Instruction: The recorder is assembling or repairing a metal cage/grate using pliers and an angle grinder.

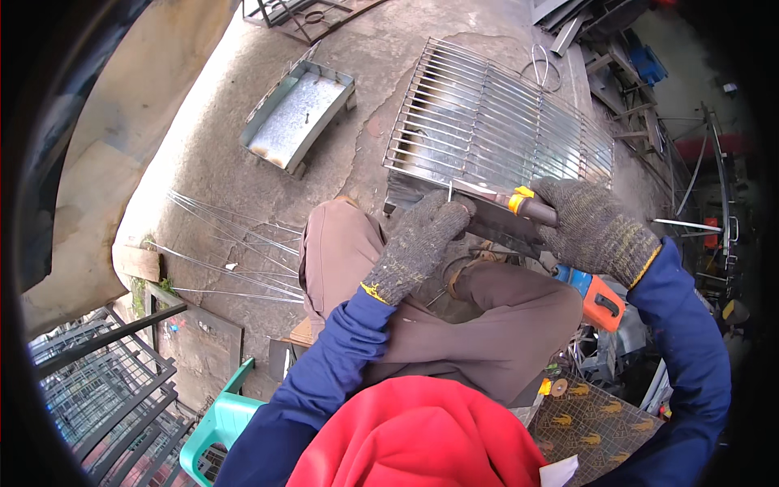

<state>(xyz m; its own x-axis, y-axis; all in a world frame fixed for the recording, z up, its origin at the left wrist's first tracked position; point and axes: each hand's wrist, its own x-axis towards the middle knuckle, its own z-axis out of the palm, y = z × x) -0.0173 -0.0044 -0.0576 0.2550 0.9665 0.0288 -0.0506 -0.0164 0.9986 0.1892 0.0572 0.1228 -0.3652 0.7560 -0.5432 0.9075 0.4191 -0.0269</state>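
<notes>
Here, the right hand (pixel 596 227) grasps a yellow-collared tool (pixel 519 203); the left hand (pixel 422 243) presses, clenched, on the wire grill (pixel 495 122) on the floor. Likely rigid and light: grip its frame edge.

I am holding a welding electrode holder (pixel 531 207) in my right grip (pixel 596 231); its dark handle with a yellow collar is lying nearly level, its thin rod pointing left to the near edge of the wire grill rack (pixel 495 122). The shiny rack of parallel steel bars is lying flat on the concrete floor, and my left grip (pixel 422 239) is pressing on its near frame.
</notes>
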